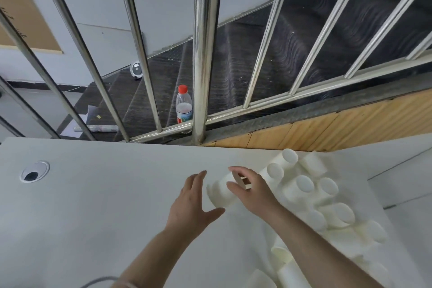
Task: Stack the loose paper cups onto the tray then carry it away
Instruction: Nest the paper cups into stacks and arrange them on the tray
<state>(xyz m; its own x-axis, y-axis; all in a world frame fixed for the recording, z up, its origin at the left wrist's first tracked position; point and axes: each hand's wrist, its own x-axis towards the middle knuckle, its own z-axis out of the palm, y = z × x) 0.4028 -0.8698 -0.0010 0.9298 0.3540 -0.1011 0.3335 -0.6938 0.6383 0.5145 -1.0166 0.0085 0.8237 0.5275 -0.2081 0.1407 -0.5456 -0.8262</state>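
A white paper cup (pixel 221 192) lies tilted just left of the white tray (pixel 346 166). My right hand (pixel 252 192) pinches its far end between thumb and fingers. My left hand (pixel 189 203) is spread open beside the cup, with the thumb near the cup's near end and the fingers straight. Several white cups (pixel 304 183) stand upside down on the tray at the right. Other loose cups (pixel 284 257) lie on their sides near the tray's front, partly hidden by my right forearm.
The white table (pixel 105 194) has a round cable hole (pixel 35 170) at the left. A steel railing (pixel 201 54) runs right behind the table's far edge. Behind the railing a red-capped plastic bottle (pixel 184 106) stands on dark stairs.
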